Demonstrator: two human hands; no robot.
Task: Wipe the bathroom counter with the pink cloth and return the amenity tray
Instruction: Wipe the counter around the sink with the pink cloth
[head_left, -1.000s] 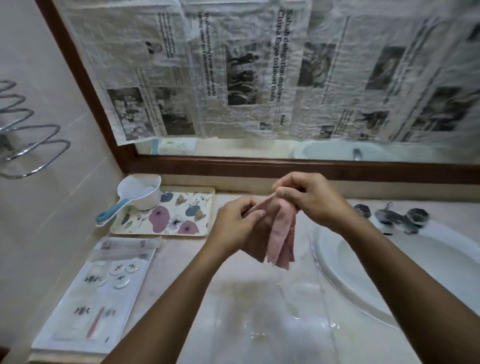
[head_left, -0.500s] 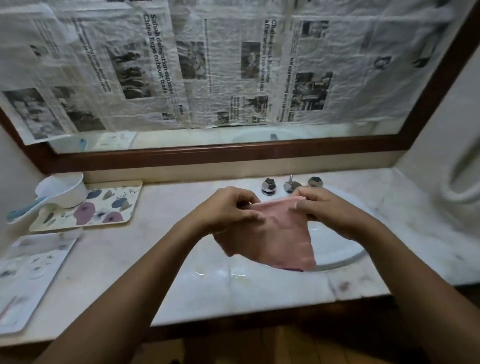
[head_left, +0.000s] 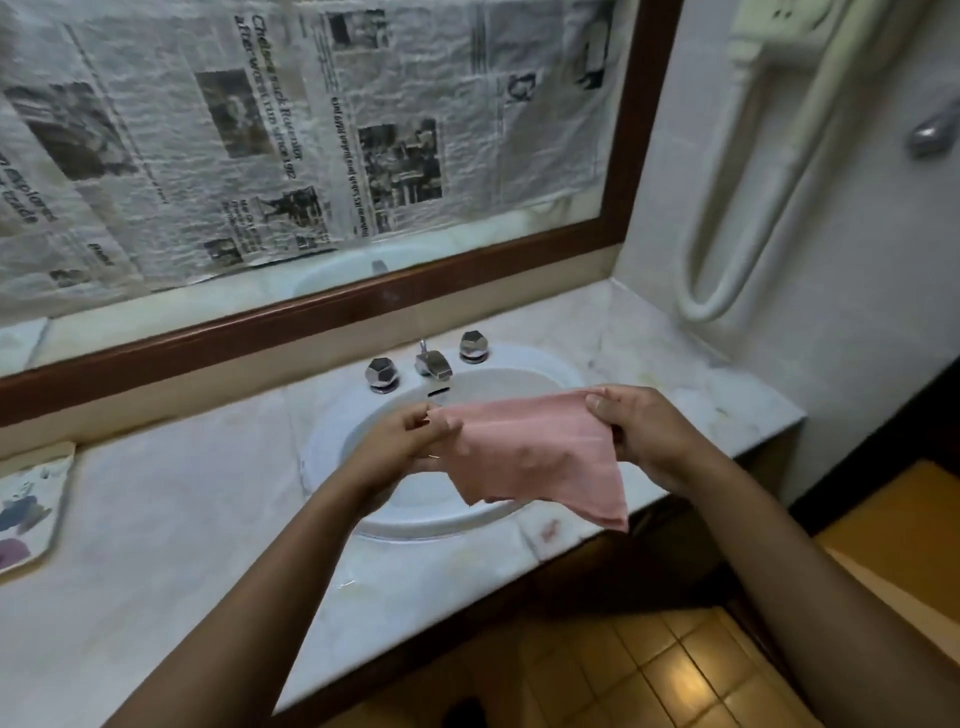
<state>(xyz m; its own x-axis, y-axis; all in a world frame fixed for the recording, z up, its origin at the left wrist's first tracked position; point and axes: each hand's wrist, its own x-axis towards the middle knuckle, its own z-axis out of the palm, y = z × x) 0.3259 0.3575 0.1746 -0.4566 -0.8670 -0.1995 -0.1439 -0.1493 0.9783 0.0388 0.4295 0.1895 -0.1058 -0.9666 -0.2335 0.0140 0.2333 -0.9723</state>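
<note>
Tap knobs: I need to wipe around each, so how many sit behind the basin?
2. The left knob sits left of the spout; the right knob sits right of it. Both are on the sink rim, none apparently hidden.

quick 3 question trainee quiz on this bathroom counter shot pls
1. True or false: the pink cloth lies flat on the counter.
2. Which hands have a grip on the cloth? A) left only B) right only C) both
3. Fill in: the cloth hangs above the ____.

Key:
1. False; it is held up in the air.
2. C; left hand and right hand pinch its top corners.
3. sink.
</note>
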